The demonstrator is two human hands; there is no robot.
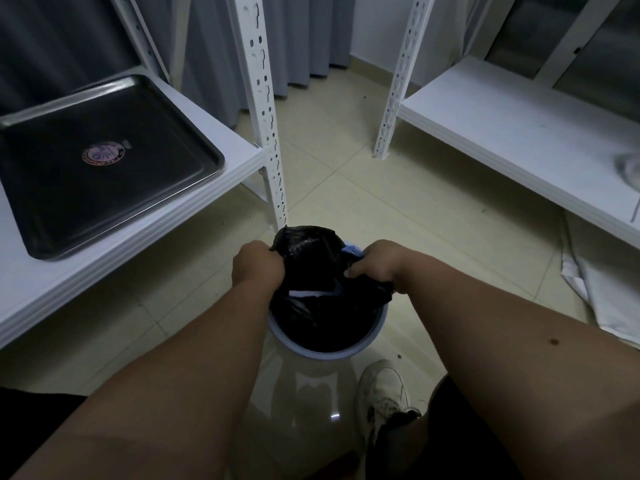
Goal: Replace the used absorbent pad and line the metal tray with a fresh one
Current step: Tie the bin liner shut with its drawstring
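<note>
A bare metal tray (194,140) with a round sticker in its middle lies on the white shelf (242,157) at the left, with no pad in it. On the floor in front of me stands a white bin (311,382) lined with a black bag (311,247). My left hand (256,268) grips the bag's left edge. My right hand (377,265) grips its right edge. A blue and white pad (351,251) shows inside the bag, between my hands and mostly hidden.
A white slotted shelf post (266,109) stands just behind the bin. Another white shelf (512,133) runs along the right. Crumpled white sheeting (602,299) lies on the tiled floor under it. My white shoe (384,393) is beside the bin.
</note>
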